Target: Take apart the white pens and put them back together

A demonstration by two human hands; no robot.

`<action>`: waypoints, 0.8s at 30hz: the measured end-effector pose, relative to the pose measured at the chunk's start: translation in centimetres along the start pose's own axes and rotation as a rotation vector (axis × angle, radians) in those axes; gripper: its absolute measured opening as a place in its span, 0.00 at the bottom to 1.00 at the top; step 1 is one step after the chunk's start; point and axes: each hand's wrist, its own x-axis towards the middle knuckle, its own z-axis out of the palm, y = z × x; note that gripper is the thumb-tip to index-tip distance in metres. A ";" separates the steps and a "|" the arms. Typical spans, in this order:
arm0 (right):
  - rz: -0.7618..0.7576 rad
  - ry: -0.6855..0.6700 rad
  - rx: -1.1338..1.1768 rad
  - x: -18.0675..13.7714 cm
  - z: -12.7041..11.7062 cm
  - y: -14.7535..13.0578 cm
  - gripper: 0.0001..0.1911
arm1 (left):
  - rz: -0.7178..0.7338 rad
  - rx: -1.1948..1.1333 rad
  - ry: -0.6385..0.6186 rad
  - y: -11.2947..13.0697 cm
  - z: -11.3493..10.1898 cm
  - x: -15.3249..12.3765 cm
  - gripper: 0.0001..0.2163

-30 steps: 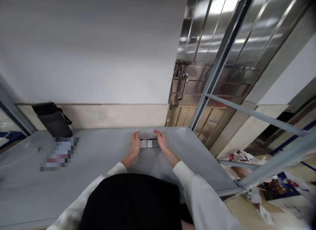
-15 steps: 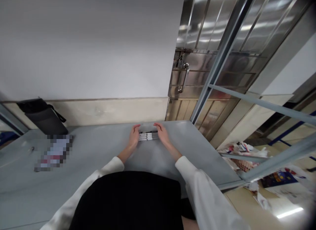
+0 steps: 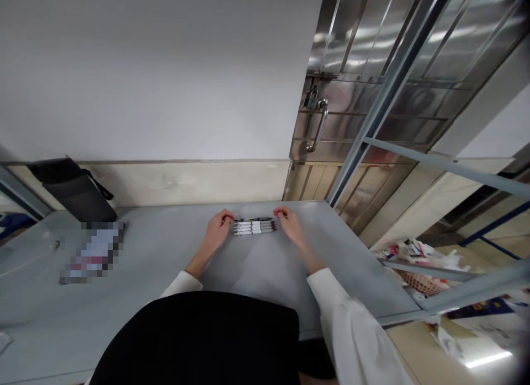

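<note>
Several slim pens (image 3: 253,227) with white and dark barrels lie side by side in a neat row on the grey tabletop (image 3: 256,263). Along the far side of the row is a darker pen (image 3: 252,219), parallel to the rest. My left hand (image 3: 217,229) has its fingers pinched at the left end of this dark pen. At its right end, the fingertips of my right hand (image 3: 289,222) are pinched together too. The fingers partly hide both pen ends.
A dark grey pouch (image 3: 83,192) with a strap leans at the back left, near a blurred-out flat item (image 3: 93,252). A wall (image 3: 165,186) borders the far edge. Metal frame bars (image 3: 372,128) rise on the right, past which a basket (image 3: 422,283) with plastic bags stands lower down.
My hands have gone from cupping the two ends of the pen row to pinching at the ends of the far dark pen. They are farther apart, and more of the row shows.
</note>
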 end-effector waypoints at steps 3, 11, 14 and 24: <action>-0.022 -0.007 -0.024 0.0 0.2 0.3 0.14 | 0.053 0.162 -0.072 0.4 -0.9 -0.1 0.13; -0.081 -0.049 -0.087 -0.1 0.0 0.8 0.14 | 0.097 0.231 -0.090 1.2 -0.7 -0.5 0.14; -0.089 -0.048 -0.088 -0.4 -0.2 0.7 0.14 | 0.087 0.227 -0.080 1.2 -0.7 -0.5 0.14; -0.087 -0.031 -0.062 -0.4 -0.4 0.5 0.13 | 0.098 0.215 -0.085 1.3 -1.0 -0.6 0.14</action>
